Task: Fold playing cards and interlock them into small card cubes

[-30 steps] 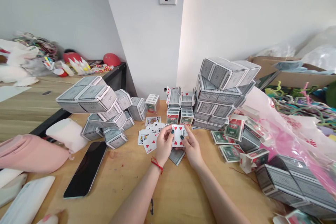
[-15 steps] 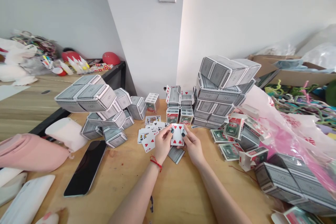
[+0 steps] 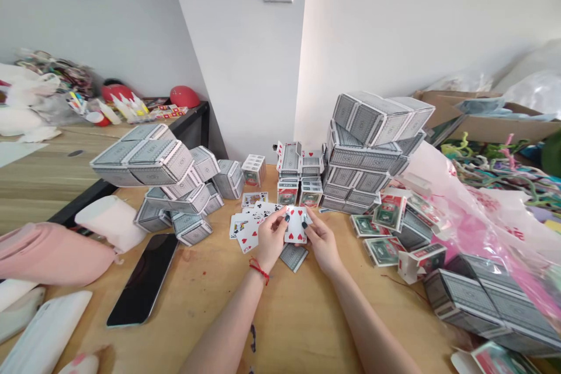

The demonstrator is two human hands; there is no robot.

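Between both hands, just above the table, is a face-up playing card (image 3: 295, 225), a four of hearts. My left hand (image 3: 272, 236) pinches its left edge with thumb and fingers. On its right edge, my right hand (image 3: 322, 242) is closed in a similar pinch. Whether more cards lie behind it, I cannot tell. Beneath the hands a grey-backed card stack (image 3: 294, 258) rests face down on the wood. Several loose face-up cards (image 3: 249, 234) are spread to the left of my left hand, partly covered by it.
Stacks of grey card-built blocks stand at left (image 3: 153, 163) and right (image 3: 363, 158). Card boxes (image 3: 385, 251) lie right of my right hand. A black phone (image 3: 144, 280) and a pink pouch (image 3: 56, 254) are at left. Pink plastic (image 3: 477, 216) covers part of the right side.
Almost nothing differs. Both hands keep the card in the same place, and the view has shifted very slightly.
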